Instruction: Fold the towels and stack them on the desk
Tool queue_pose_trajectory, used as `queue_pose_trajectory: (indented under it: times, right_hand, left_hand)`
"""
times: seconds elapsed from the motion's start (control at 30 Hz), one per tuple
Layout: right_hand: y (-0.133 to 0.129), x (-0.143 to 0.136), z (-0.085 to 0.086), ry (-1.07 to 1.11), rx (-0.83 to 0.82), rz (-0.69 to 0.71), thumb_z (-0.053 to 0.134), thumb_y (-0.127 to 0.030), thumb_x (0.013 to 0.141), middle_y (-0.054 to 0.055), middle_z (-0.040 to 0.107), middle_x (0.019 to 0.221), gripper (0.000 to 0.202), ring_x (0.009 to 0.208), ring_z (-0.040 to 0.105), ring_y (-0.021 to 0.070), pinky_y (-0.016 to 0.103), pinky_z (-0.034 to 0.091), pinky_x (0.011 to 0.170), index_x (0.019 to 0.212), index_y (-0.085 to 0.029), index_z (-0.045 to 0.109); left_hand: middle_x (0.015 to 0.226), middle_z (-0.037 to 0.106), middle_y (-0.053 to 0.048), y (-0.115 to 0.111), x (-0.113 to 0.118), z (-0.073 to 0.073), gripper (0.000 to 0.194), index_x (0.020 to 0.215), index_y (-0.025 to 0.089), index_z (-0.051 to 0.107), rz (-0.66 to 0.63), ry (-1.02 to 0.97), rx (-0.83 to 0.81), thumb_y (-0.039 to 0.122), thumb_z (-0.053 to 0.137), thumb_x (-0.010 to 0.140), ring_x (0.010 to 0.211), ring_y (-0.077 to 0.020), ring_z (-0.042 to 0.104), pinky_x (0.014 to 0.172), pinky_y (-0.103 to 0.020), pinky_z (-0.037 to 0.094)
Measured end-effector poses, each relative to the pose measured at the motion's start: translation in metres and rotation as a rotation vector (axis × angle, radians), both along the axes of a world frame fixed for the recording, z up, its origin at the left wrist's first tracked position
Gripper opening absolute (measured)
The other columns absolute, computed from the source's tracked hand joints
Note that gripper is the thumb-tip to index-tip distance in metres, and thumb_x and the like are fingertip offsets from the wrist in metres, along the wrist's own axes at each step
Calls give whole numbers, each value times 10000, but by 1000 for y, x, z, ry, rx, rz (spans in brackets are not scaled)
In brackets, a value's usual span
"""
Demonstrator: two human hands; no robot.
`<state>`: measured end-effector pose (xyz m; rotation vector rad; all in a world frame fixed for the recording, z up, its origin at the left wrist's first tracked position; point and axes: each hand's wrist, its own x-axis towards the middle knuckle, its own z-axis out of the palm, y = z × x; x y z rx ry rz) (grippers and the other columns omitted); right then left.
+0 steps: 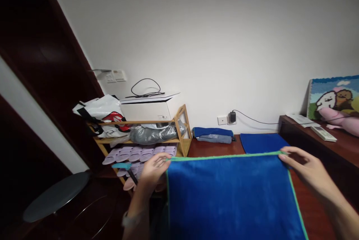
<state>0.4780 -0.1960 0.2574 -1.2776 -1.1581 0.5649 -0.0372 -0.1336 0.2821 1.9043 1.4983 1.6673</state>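
Note:
A blue towel (pixel 230 195) with a green edging hangs spread between my two hands. My left hand (pixel 157 167) pinches its upper left corner, and my right hand (pixel 301 163) pinches the upper right one. The top edge runs nearly straight from hand to hand. Its lower part passes out of the picture at the bottom. Behind it, a flat blue cloth (pixel 260 142) lies on the reddish-brown tabletop (pixel 301 191). Farther left on that surface, against the wall, is a folded blue and grey cloth bundle (pixel 213 135).
A wooden rack (pixel 183 131) at left bears a white box (pixel 146 110), a bag (pixel 108 109) and several lilac slippers (pixel 134 154). A dark round stool (pixel 57 195) stands lower left. On the right ledge lie a remote control (pixel 324 134) and a pink plush toy (pixel 340 120).

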Motion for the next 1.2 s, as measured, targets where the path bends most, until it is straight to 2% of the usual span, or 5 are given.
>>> queue_pose_trajectory:
  times: [0.2,0.43,0.53,0.97,1.2]
  right_hand:
    - [118,-30,-69,-173,-160,-43,673,-668,745,164,770,1061,608,1045,711,331,491,565,958,1086,-169,744]
    - [67,-112,-223,-727,-238,-33,378,-499,966,159,584,1491,599,1429,486,324,507,344,1218,1387,-160,635]
    - [33,-130,-263,-885,-384,-3,393,-525,963,87,456,1608,651,1530,329,341,557,244,1258,1515,-209,533]
    - [5,-121,-247,-879,-444,45,353,-554,990,29,366,1655,661,1567,245,285,512,179,1286,1572,-257,454]
    - [59,-55,-227,-592,-387,-7,438,-450,951,116,734,1282,457,1221,668,279,410,497,1073,1191,-223,754]
  left_hand:
    - [1098,770,-146,97,63,-67,244,1048,164,731,-100,217,-204,303,593,903,1067,-267,730,999,-477,564]
    - [1580,509,-99,23,110,-214,428,1399,248,639,-102,648,-262,379,501,1016,1470,-306,449,1209,-535,374]
    - [1639,419,-65,-5,105,-253,549,1549,306,469,-82,827,-340,477,484,1027,1524,-315,356,1231,-569,326]
    - [1595,479,-89,-28,114,-244,485,1488,254,560,10,851,-245,420,413,1056,1487,-297,426,1216,-540,363]
    - [1625,430,-81,11,96,-246,533,1539,296,482,-64,926,-354,437,501,1026,1504,-299,390,1219,-540,362]
